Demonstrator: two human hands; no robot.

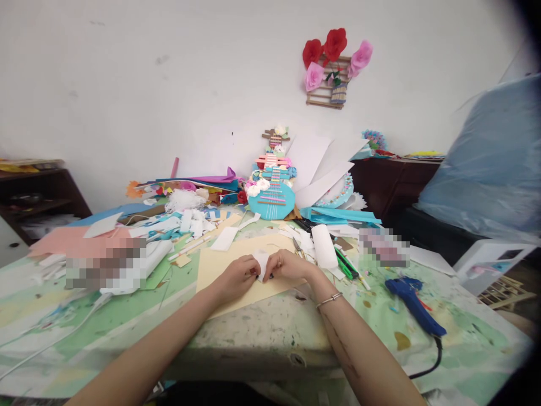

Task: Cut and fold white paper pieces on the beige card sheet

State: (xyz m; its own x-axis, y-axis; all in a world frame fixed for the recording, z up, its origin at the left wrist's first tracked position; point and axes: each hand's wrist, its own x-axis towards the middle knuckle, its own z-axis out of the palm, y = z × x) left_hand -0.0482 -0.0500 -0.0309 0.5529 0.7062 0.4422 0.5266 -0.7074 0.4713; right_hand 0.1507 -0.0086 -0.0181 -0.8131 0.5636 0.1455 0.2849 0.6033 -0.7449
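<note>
Left forearm [163, 338], right forearm [350, 330] angled inward; left hand [236, 276], right hand [289, 265] close together; fingers [250, 264] curled, tips pinching.

Passing room lies between the right forearm [354, 337] and glue gun [416, 309], with the white roll [325, 247] obstructing farther back.

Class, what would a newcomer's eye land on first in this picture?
Probably the blue guitar-shaped craft standing at the back of the cluttered table, and the red and pink flowers on the wall above, to its right. Nearer, the left hand and right hand hold a small white piece over a yellow sheet.
</note>
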